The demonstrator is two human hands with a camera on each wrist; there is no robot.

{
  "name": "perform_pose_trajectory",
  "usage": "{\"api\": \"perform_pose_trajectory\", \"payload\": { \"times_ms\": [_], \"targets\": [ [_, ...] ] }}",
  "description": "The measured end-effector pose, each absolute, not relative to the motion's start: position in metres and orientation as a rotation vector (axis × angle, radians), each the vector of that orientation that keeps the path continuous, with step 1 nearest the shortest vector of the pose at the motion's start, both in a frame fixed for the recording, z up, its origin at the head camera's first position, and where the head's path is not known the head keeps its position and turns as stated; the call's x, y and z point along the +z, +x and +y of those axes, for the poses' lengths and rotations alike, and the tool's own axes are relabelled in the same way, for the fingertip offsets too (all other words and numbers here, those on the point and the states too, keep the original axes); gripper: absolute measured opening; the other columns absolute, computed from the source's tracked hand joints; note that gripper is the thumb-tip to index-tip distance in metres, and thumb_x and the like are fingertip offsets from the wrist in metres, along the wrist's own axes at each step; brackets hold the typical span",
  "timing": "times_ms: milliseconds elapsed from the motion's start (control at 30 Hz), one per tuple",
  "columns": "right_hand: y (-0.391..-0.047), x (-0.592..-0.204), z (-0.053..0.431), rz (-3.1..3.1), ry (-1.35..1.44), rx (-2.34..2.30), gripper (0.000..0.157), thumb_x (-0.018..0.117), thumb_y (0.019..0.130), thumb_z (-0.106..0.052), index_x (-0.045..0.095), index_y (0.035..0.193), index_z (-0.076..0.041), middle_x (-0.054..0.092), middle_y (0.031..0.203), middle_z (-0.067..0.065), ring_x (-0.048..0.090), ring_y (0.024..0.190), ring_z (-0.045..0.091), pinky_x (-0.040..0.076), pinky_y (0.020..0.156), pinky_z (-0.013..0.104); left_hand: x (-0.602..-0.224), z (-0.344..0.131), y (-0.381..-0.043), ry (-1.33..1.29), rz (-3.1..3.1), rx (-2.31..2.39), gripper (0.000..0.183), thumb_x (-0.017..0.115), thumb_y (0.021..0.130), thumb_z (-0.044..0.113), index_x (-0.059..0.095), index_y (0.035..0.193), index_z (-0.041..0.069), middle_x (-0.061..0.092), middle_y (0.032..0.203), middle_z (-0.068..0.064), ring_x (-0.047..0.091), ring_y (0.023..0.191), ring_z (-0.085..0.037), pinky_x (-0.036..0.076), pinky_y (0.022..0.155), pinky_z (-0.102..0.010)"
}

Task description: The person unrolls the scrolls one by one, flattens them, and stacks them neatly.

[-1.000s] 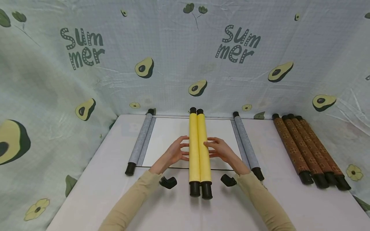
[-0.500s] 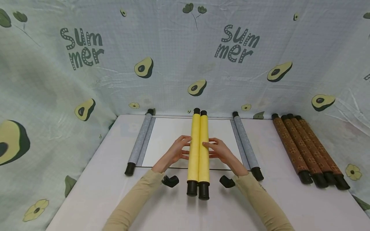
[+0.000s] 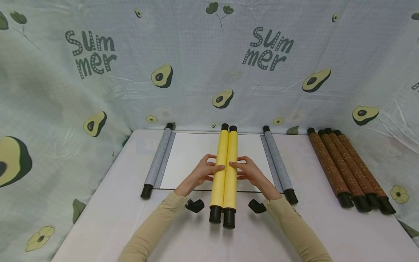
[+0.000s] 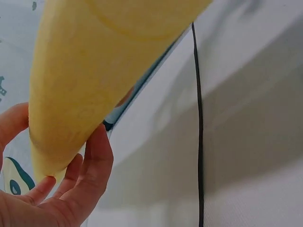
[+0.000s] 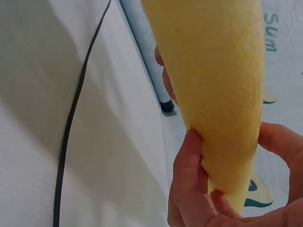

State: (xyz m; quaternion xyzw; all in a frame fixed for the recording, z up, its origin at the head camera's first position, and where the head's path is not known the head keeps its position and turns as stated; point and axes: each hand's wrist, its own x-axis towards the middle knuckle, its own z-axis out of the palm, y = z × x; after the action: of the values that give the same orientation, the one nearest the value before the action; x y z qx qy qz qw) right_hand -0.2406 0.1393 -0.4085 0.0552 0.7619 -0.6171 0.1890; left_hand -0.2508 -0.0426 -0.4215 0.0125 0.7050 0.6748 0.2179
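Observation:
Two yellow tubes with black end caps are held side by side above the table. My left hand (image 3: 205, 170) grips the left yellow tube (image 3: 218, 185), its thumb across the top surface and the other fingers underneath. The right yellow tube (image 3: 231, 185) is held by my right hand (image 3: 248, 171) in the same way from the opposite side. In the left wrist view, fingertips (image 4: 98, 142) press against the yellow side. The right wrist view has thumb and fingers (image 5: 189, 156) on either side of the tube. The palms' inner contact is partly hidden behind the tubes.
Below lies a white sheet (image 3: 193, 145) with a black line along its near edge. Grey tubes flank it at left (image 3: 158, 160) and right (image 3: 279, 160). Several brown patterned tubes (image 3: 347, 167) lie at the table's right. An avocado-print curtain (image 3: 196, 47) stands behind.
The yellow pair has turned slightly: far ends shifted right, near ends shifted left. My left thumb has come over onto the left tube. The right hand has barely moved.

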Motion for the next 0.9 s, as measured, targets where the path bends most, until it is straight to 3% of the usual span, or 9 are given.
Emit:
{"api": "perform_pose_trajectory", "payload": {
  "times_ms": [133, 333, 633, 900],
  "targets": [
    [-0.235, -0.399, 0.137, 2.151, 0.162, -1.718, 0.061, 0.055, 0.087, -0.026, 0.024, 0.133, 0.001, 0.046, 0.123, 0.027, 0.056, 0.105, 0.038, 0.051, 0.078, 0.039, -0.421, -0.043, -0.251, 0.021, 1.944, 1.876, 0.058, 0.064, 0.080, 0.018, 0.032, 0.128, 0.010, 0.050, 0.122, -0.021, 0.061, 0.075, -0.018, 0.051, 0.058, -0.029],
    [-0.251, -0.421, 0.144, 2.106, 0.197, -1.761, 0.067, 0.058, 0.086, -0.028, 0.021, 0.137, -0.004, 0.045, 0.125, 0.025, 0.057, 0.104, 0.037, 0.052, 0.075, 0.038, -0.425, -0.045, -0.254, -0.020, 1.925, 1.892, 0.058, 0.062, 0.081, 0.015, 0.031, 0.130, 0.011, 0.049, 0.121, -0.021, 0.061, 0.077, -0.020, 0.050, 0.057, -0.029],
    [-0.240, -0.406, 0.143, 2.073, 0.165, -1.801, 0.064, 0.054, 0.087, -0.023, 0.018, 0.138, -0.008, 0.043, 0.124, 0.025, 0.060, 0.099, 0.033, 0.052, 0.076, 0.037, -0.430, -0.049, -0.255, 0.002, 1.896, 1.916, 0.075, 0.060, 0.082, 0.014, 0.013, 0.138, 0.029, 0.051, 0.120, -0.023, 0.064, 0.077, -0.023, 0.052, 0.059, -0.034],
    [-0.247, -0.418, 0.149, 2.059, 0.114, -1.839, 0.067, 0.055, 0.087, -0.021, 0.012, 0.138, -0.022, 0.040, 0.126, 0.024, 0.060, 0.099, 0.037, 0.052, 0.074, 0.038, -0.431, -0.054, -0.254, 0.069, 1.898, 1.908, 0.070, 0.058, 0.084, 0.013, 0.018, 0.137, 0.036, 0.054, 0.114, -0.023, 0.064, 0.076, -0.023, 0.052, 0.060, -0.034]
  ]
}}
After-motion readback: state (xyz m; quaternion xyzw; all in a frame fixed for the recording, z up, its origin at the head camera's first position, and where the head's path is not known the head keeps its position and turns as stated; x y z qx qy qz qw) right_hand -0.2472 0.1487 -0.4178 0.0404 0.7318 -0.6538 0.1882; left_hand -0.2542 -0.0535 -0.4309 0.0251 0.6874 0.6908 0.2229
